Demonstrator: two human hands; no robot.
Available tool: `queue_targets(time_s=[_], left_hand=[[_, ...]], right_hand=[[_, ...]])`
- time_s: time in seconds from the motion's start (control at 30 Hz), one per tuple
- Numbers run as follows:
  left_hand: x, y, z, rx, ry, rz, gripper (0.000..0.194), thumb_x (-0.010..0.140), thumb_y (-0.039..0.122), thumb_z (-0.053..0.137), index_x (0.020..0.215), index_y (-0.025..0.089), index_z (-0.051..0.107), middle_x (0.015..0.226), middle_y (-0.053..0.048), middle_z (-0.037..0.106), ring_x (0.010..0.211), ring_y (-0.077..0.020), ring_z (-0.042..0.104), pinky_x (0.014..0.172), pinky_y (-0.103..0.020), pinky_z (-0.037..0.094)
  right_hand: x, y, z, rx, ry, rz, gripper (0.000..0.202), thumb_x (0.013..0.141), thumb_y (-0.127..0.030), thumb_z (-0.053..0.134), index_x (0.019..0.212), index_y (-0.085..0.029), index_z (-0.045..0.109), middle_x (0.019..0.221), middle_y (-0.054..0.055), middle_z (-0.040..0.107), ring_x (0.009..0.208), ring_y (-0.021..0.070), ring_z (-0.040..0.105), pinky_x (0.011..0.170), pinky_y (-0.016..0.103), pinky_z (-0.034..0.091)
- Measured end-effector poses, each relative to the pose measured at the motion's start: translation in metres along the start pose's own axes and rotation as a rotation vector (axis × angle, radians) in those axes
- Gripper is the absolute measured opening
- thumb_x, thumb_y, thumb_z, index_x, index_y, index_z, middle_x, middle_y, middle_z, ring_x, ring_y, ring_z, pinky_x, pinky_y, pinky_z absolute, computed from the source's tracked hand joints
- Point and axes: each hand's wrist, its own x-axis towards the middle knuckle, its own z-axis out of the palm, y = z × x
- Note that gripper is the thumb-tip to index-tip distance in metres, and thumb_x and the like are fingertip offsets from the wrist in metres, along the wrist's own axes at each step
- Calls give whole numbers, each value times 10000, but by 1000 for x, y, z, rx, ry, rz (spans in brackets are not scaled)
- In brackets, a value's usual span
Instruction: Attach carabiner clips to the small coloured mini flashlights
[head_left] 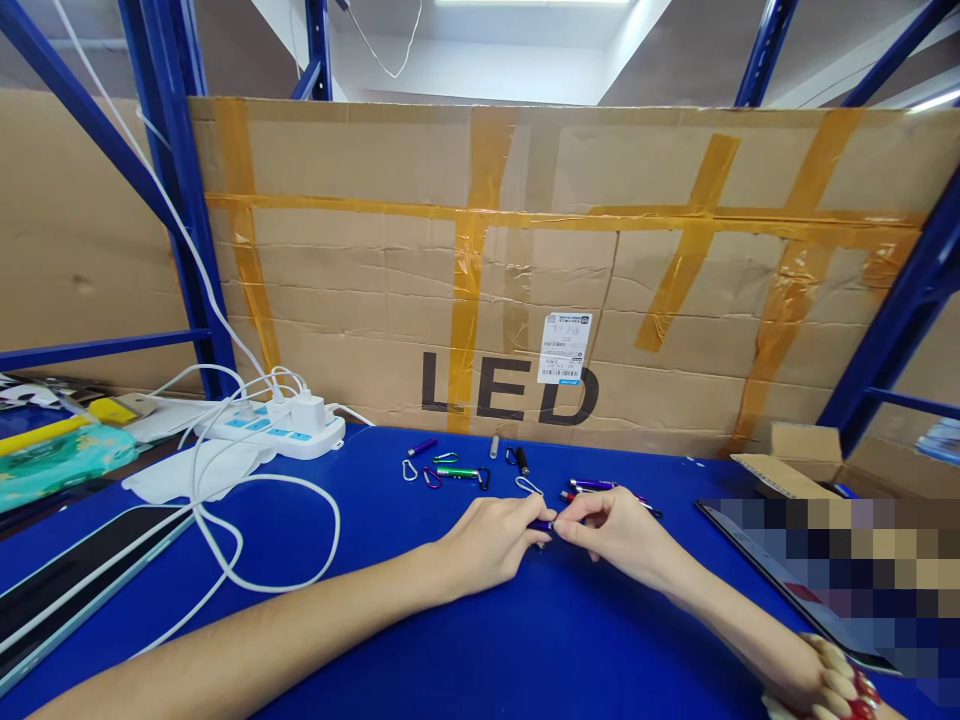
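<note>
Above the blue table, my left hand (487,540) is closed around a small dark purple metal tube (541,525), which looks like part of a keychain flashlight. My right hand (622,525) pinches at the tube's right end with thumb and forefinger; any tiny part between those fingertips is too small to make out. Just behind the hands lie a silver carabiner clip (529,486) and several slim purple and red pieces (592,485). Farther left are a green flashlight (459,473) with a black clip, a black flashlight (523,460), and a grey tube (494,446).
Small carabiners (409,470) and a purple tube (422,447) lie back left. A white power strip (274,428) with looping cables (334,520) occupies the left side. A tablet-like panel (795,590) and open carton (802,455) are at right. A cardboard wall (360,300) closes the back.
</note>
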Motion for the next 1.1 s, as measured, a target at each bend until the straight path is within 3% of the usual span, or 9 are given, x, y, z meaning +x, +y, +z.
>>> queue_targets(time_s=[0.17, 0.27, 0.47, 0.8, 1.1], left_hand=[[-1, -2, 3, 33, -5, 21, 78, 872, 182, 426, 933, 188, 475, 961, -35, 643, 855, -170, 622, 712, -232, 459], [-1, -2, 3, 0, 0, 17, 118, 884, 195, 416, 987, 195, 475, 971, -30, 640, 875, -167, 617, 737, -235, 458], [1, 1, 1, -76, 6, -48, 149, 891, 214, 408, 1032, 207, 459, 945, -11, 644, 855, -152, 617, 730, -223, 457], [3, 5, 0, -77, 15, -182, 155, 889, 207, 396, 1035, 215, 446, 983, -16, 635, 858, -172, 616, 717, -250, 451], [4, 3, 0, -75, 25, -168, 188, 895, 192, 371, 1053, 225, 467, 1031, -8, 617, 919, -166, 593, 755, -246, 442]], right_hand=[[-3, -7, -2, 75, -51, 159, 369, 551, -525, 683, 523, -159, 642, 404, -36, 444, 395, 57, 330, 383, 199, 249], [-3, -11, -4, 63, -50, 168, 377, 546, -529, 683, 487, -163, 613, 396, -40, 414, 393, 54, 308, 372, 203, 196], [2, -4, -6, 86, -48, 102, 349, 570, -503, 682, 555, -157, 637, 432, -41, 447, 396, 50, 327, 373, 192, 227], [3, -5, -5, -46, 69, -86, 363, 695, -487, 587, 684, -130, 654, 567, 20, 600, 418, 73, 432, 404, 196, 333], [2, -7, 2, -83, 99, -100, 382, 736, -508, 525, 690, -139, 611, 588, 14, 593, 400, 80, 453, 403, 203, 342]])
